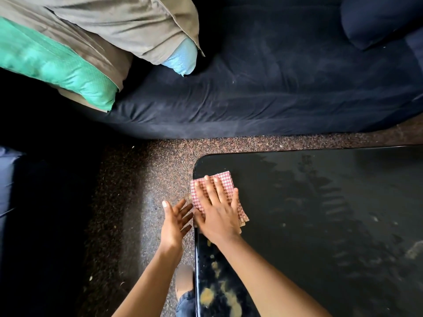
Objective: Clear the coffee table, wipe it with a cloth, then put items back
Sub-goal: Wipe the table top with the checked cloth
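Note:
The black glossy coffee table (320, 202) fills the lower right, with dusty smears across its top. A folded red-and-white checked cloth (225, 183) lies on its near left corner, slightly over the edge. My right hand (217, 211) lies flat on the cloth, fingers spread, pressing it onto the table. My left hand (175, 221) hovers just off the table's left edge, beside the cloth, palm up and cupped with fingers apart, holding nothing. Yellowish crumbs (219, 294) lie on the table near its left edge below my right arm.
A dark blue sofa (274, 88) runs across the top, with a green pillow (57, 65) and a beige-covered blue pillow (137, 26) at its left. Speckled brown floor (137, 191) lies between sofa and table. A blue seat (6, 184) shows at the far left.

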{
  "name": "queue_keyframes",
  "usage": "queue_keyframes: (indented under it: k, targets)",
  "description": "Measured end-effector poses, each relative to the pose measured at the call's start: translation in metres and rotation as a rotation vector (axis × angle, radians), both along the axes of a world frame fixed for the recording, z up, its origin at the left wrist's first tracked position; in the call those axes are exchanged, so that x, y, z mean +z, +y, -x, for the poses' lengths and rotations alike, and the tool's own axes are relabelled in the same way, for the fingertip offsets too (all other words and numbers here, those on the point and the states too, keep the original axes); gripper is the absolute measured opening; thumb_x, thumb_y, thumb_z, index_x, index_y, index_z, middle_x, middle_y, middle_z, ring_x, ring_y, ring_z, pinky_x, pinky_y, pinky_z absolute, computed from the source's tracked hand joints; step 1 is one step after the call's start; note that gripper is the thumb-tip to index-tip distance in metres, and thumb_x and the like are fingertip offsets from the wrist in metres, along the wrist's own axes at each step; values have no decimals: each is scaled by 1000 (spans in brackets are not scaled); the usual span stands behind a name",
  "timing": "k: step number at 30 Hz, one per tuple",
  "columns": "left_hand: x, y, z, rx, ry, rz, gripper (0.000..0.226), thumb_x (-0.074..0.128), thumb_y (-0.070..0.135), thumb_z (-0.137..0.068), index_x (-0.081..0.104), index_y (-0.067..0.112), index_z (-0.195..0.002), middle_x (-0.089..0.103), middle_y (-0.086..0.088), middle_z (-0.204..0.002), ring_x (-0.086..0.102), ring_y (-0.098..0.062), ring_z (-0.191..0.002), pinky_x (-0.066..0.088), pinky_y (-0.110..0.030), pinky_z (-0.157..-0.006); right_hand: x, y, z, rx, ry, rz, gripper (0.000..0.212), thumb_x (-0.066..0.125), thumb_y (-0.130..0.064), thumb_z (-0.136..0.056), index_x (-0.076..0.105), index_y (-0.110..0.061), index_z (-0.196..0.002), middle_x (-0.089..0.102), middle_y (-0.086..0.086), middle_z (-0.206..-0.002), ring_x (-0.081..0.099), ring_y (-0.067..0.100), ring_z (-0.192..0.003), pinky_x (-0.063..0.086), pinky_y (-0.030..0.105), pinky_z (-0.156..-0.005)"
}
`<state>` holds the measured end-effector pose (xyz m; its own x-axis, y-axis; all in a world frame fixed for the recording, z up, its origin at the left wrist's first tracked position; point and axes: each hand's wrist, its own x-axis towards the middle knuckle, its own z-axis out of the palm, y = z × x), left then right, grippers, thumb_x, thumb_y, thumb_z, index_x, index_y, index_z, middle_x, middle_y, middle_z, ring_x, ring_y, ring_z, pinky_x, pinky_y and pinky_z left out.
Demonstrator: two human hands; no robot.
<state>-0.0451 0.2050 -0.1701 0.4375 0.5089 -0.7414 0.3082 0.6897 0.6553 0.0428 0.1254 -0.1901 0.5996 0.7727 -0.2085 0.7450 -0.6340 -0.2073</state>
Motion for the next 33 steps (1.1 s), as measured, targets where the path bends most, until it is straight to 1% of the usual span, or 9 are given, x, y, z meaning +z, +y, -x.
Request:
queue_keyframes:
  k: [3, 9, 12, 15, 18, 23, 25, 29, 33]
  targets:
    - [-1, -7, 2, 27, 17, 15, 74, 7, 62, -93, 46, 17, -137, 59, -2, -123, 56, -22, -112, 38, -39, -101, 1, -17, -15, -42, -5, 28, 67, 34, -52, -82, 23, -39, -147, 15, -10, -158, 18, 18, -145, 16, 71, -105]
    - [-4, -16, 2, 72, 19, 19, 72, 7, 61, -94, 49, 18, -134, 60, -2, -121, 57, -20, -109, 38, -36, -101, 8, -30, -14, -248, -16, 48, 67, 32, -46, -81, 28, -33, -147, 20, -5, -158, 20, 19, -145, 26, 64, -104]
    - [-5, -18, 4, 118, 23, 7, 71, 8, 61, -95, 51, 17, -132, 64, 1, -110, 60, -16, -102, 40, -36, -97, 10, -15, -2, -30, 7, 15, 68, 41, -46, -81, 27, -35, -147, 23, -5, -157, 22, 18, -144, 28, 62, -104]
    - [-8, -18, 10, 127, 41, 12, 73, 9, 63, -93, 51, 17, -132, 65, -2, -112, 61, -21, -107, 40, -41, -103, 16, -5, -9, 180, 46, -7, 67, 54, -40, -79, 35, -34, -143, 31, -5, -154, 30, 19, -140, 34, 61, -100]
    - [-9, -18, 11, 134, 42, 12, 76, 9, 65, -92, 52, 17, -132, 64, -6, -118, 60, -23, -109, 39, -43, -105, 23, -4, -26, 387, 81, 37, 63, 55, -30, -87, 32, -32, -145, 21, -5, -157, 21, 19, -142, 26, 59, -106]
    - [-8, -18, 10, 142, 49, 3, 77, 11, 65, -91, 51, 16, -134, 61, -7, -124, 59, -23, -112, 42, -38, -99, 24, -26, -37, 722, 79, 32, 52, 56, -30, -78, 54, -32, -130, 49, -8, -142, 45, 16, -126, 44, 51, -92]
    - [-6, -18, 7, 141, 44, 13, 75, 10, 64, -92, 52, 16, -133, 61, -7, -124, 59, -23, -112, 42, -39, -101, 28, -19, -41, 685, 83, -1, 49, 55, -28, -77, 58, -32, -125, 53, -9, -138, 49, 16, -122, 46, 49, -89]
    - [-4, -18, 2, 143, 38, 11, 73, 9, 62, -94, 52, 16, -132, 65, -1, -112, 60, -21, -108, 42, -37, -100, 39, 7, -40, 410, 108, -8, 48, 50, -25, -91, 44, -28, -139, 34, -7, -152, 30, 18, -136, 29, 53, -105]
    - [-4, -19, 3, 144, 37, 0, 73, 9, 63, -93, 52, 18, -132, 64, -3, -120, 59, -21, -111, 42, -35, -97, 39, -11, -33, 518, 163, -37, 43, 45, -29, -86, 58, -32, -126, 49, -10, -141, 39, 15, -126, 40, 46, -92]
